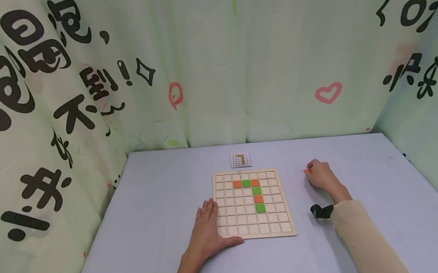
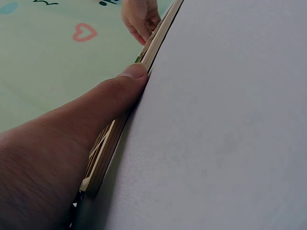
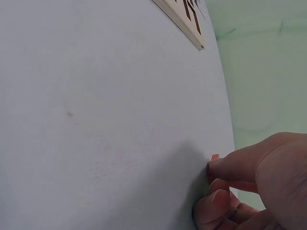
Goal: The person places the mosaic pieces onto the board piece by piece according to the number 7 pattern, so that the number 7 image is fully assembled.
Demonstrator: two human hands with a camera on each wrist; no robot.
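Note:
A wooden grid board (image 1: 273, 227) lies flat on the table, with orange tiles (image 1: 236, 184) and green tiles (image 1: 260, 208) in several of its squares. They form a short row near the far side and a column running down from the row's right end. My left hand (image 1: 206, 231) rests at the board's near-left corner, fingers straight along the left side and thumb against the front edge. To the right of the board, my right hand (image 1: 321, 175) pinches an orange tile (image 3: 215, 157) between thumb and fingertips, low over the table. Most of this tile is hidden by the fingers.
A small pattern card (image 1: 240, 159) with a printed grid lies just beyond the board's far edge. Printed curtains (image 1: 275, 56) hang behind the table and on both sides. White cloth (image 1: 161, 198) covers the table.

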